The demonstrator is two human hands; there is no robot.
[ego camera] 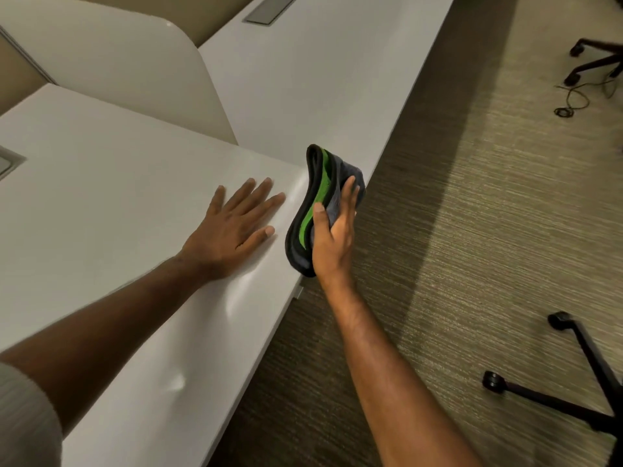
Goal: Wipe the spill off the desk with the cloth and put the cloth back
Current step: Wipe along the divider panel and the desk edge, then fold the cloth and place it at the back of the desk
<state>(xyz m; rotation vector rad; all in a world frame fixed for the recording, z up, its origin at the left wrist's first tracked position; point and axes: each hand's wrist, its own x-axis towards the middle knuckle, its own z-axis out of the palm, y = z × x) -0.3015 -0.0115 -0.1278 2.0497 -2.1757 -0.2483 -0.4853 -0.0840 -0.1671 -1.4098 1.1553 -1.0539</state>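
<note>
Hanging folded past the surface (101, 183) edge, the cloth (312, 210) is pinched in the right hand (333, 237), over carpet (472, 230). A loose grip could drop it there. The left hand (232, 227) lies flat, open, just beside it; no spill shows.

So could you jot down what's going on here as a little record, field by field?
setting: white desk with a divider panel, carpet floor
left hand: flat on the desk, palm down, holding nothing
right hand: at the desk's edge, gripping the cloth
cloth: folded, grey and black with a green layer, held upright
spill: none clearly visible, only glare
nearby: chair base
</note>
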